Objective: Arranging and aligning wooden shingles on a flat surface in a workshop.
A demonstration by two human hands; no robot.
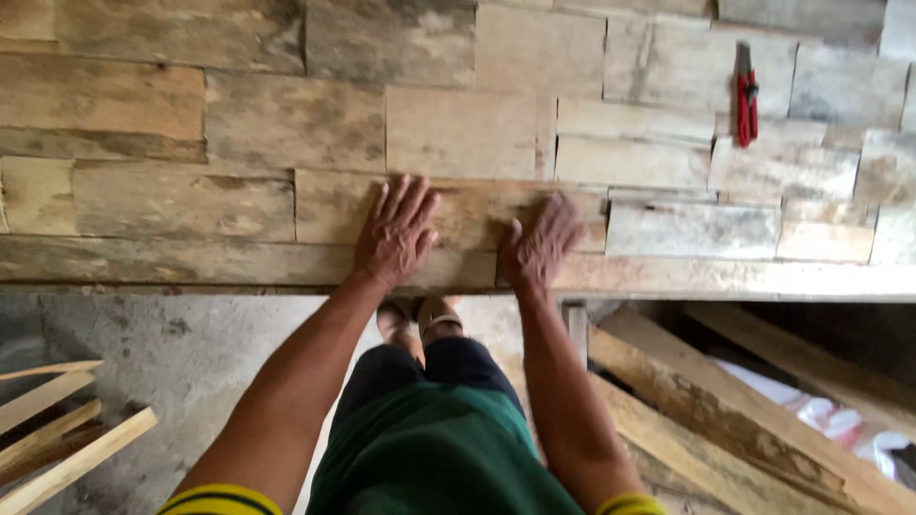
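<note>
I see both hands flat on one board (468, 215) at the near edge of the bench (744, 278). My left hand (396, 234) lies spread, palm down, on the board's left part; my right hand (540, 243) presses its right part, fingers open, gripping nothing. Red pliers (745, 95) lie well beyond the board, to the right. Loose planks (725, 410) rest below the bench.
</note>
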